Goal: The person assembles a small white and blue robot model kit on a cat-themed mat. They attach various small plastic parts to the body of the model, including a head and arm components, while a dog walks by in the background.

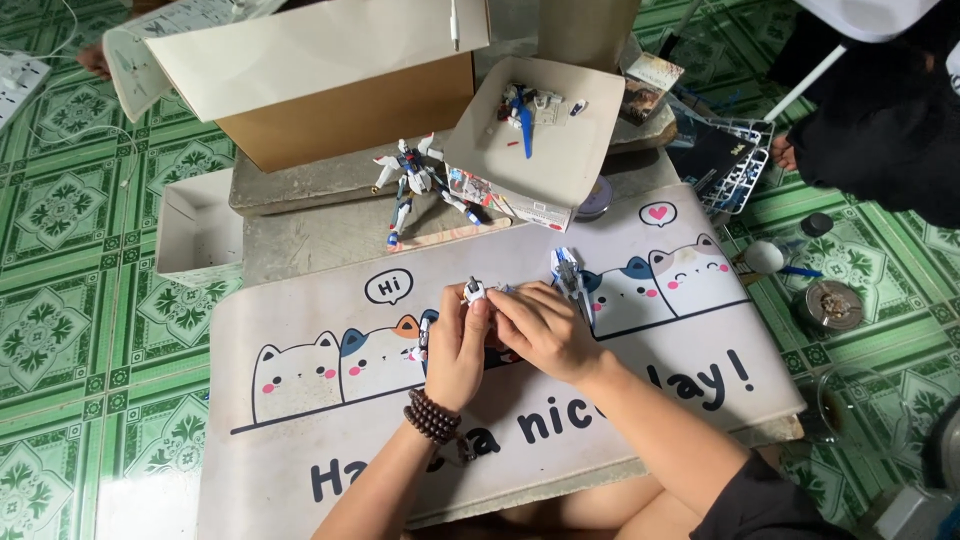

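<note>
On the cat-print mat (330,420), centre: left hand (455,350) and right hand (545,330) both pinch a small white model part (474,291), fingers closed on it. Finished robot figure (415,180) stands beyond mat. Loose blue-white piece (568,272) right of the hands, unattached; looks like assembly partway.

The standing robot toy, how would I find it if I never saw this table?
Start at the big brown cardboard box at the table's far side. Just in front of it, on the bare grey tabletop beyond the cat-print mat, stands the robot toy, white and blue with red bits. It alone is fully built and posed with legs apart; the other bits are loose pieces.
</note>
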